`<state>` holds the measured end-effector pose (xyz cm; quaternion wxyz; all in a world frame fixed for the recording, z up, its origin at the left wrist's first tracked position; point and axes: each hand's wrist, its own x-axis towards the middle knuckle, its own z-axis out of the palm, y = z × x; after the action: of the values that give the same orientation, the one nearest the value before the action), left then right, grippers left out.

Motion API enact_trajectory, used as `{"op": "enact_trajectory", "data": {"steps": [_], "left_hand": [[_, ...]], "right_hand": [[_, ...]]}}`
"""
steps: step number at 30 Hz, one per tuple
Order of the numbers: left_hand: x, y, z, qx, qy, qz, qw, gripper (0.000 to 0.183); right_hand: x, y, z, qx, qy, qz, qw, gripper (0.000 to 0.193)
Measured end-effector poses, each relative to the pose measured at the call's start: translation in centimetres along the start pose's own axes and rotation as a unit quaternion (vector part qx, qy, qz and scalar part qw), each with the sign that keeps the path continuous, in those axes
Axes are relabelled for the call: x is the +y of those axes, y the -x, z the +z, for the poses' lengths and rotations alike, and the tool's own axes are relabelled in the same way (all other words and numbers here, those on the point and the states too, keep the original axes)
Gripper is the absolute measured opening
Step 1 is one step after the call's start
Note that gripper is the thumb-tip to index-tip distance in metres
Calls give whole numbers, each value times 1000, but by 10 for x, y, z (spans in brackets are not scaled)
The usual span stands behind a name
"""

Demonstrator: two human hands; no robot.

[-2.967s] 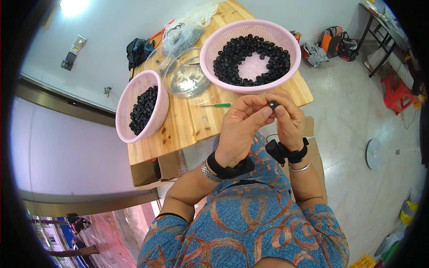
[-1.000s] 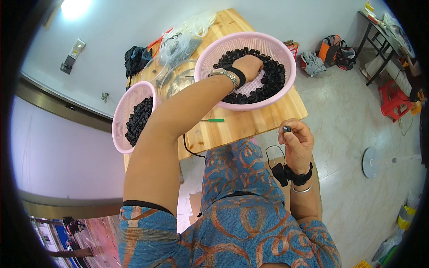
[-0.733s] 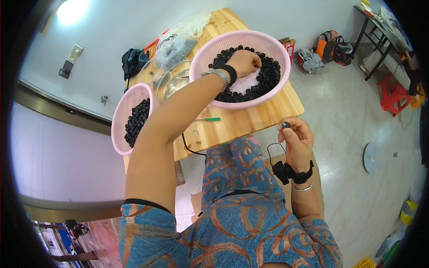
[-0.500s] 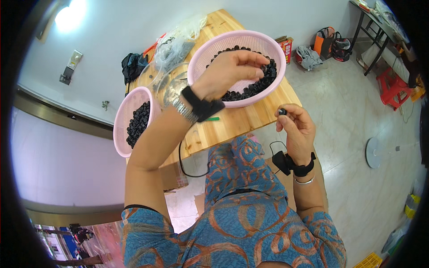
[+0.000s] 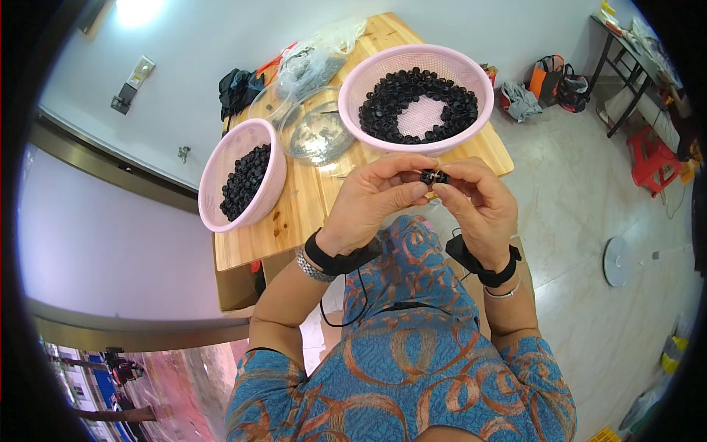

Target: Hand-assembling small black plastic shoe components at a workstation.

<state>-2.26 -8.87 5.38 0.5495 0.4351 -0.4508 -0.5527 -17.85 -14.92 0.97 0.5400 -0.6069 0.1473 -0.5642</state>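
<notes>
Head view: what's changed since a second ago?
The left hand has come out of the large pink basket, back toward the body, and now pinches a small black piece beside the other piece the right hand still holds. The large basket and small pink basket stay on the wooden table.

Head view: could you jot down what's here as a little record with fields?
Left hand: pinching a small black part
Right hand: pinching another black part beside it; joined or not, too small to tell
Large pink basket: on the wooden table, holding a ring of black pieces
Small pink basket: to its left, more black pieces inside
Clear round container: between the baskets
</notes>
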Motion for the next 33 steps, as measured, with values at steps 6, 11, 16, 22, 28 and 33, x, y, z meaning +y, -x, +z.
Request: {"op": "enact_trajectory", "data": {"steps": [6, 11, 16, 22, 28, 33], "left_hand": [[-10, 17, -4, 20, 120, 35, 992, 29], [-17, 31, -16, -5, 218, 23, 976, 26], [-16, 37, -21, 12, 227, 41, 973, 26], [-14, 43, -22, 21, 228, 55, 972, 26], [-12, 47, -19, 44, 162, 68, 984, 27], [-10, 48, -16, 70, 134, 67, 986, 26]], "right_hand": [[-16, 5, 19, -9, 88, -45, 995, 20], [-25, 8, 32, -21, 134, -59, 989, 20], [-32, 8, 43, -49, 179, -81, 979, 19], [-31, 9, 49, -48, 195, -99, 975, 18], [-33, 11, 48, -52, 213, -99, 971, 16], [-34, 12, 46, -45, 238, -109, 964, 16]]}}
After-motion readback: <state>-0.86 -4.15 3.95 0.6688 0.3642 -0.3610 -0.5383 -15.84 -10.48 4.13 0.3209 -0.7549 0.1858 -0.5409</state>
